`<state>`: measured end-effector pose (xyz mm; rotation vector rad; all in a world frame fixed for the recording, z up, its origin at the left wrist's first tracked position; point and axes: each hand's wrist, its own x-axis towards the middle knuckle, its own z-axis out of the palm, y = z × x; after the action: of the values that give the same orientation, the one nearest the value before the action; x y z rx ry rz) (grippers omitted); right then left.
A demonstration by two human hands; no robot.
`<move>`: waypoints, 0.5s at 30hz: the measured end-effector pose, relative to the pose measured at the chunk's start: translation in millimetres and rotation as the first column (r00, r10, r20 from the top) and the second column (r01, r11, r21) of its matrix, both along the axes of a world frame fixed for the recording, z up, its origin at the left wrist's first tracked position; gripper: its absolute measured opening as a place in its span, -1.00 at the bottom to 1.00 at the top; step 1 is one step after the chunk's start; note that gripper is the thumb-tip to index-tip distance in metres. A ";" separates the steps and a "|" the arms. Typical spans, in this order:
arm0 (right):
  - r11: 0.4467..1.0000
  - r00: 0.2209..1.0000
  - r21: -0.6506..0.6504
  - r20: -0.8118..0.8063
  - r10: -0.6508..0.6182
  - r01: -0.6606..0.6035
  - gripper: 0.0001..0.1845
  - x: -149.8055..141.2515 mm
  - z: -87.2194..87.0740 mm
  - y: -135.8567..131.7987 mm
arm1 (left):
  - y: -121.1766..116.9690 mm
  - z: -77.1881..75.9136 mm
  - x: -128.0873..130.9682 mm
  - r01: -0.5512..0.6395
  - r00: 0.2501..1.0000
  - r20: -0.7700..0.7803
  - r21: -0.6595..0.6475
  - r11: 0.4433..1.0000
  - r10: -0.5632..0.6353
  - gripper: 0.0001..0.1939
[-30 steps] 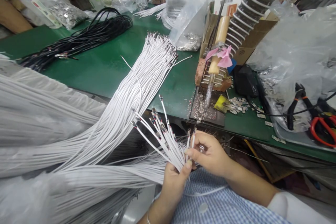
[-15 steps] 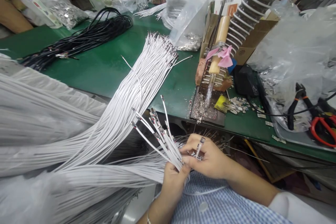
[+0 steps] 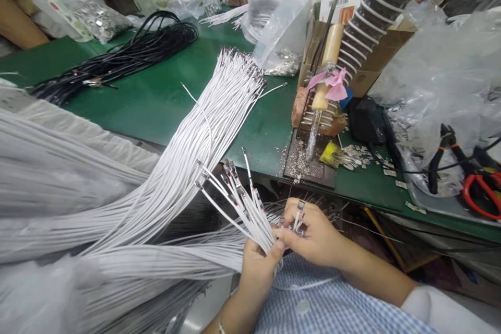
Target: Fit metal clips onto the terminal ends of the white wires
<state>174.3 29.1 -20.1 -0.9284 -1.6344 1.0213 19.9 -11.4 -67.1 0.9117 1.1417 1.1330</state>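
Note:
A fan of white cables (image 3: 245, 201) with small metal connectors on their ends rises from my left hand (image 3: 261, 266), whose fingers are closed round them. Just to the right, my right hand (image 3: 311, 232) is closed with its fingertips touching the cable bunch. Small metal connectors (image 3: 299, 214) stick out between its fingers; whether they are loose or fixed to wires I cannot make out. Both hands are over my lap, in front of the table edge. A large bundle of white cables (image 3: 207, 120) lies across the table beyond them, its ends fanned out.
A soldering iron (image 3: 331, 57) with a wooden handle points down over a dark plate (image 3: 309, 169) strewn with solder bits. Loose metal connectors (image 3: 356, 155) lie beside it. Cutting pliers (image 3: 446, 151) and red-handled scissors (image 3: 483, 193) are at right. Black cables (image 3: 129, 55) lie at back left.
My right hand's fingers have shifted slightly, and the connectors in them have turned more upright. Some cables in my left hand have moved a little lower and to the right.

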 end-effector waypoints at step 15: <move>0.997 1.000 -0.083 0.028 -0.005 0.007 -0.92 -0.7 -1.3 0.2 | 3.0 17.4 11.2 0.037 0.979 0.203 -0.056 0.998 -0.025 -0.73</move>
<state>173.6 29.2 -21.4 -1.0059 -1.6209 1.0839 31.1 -8.4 -49.7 0.7480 0.9866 1.1324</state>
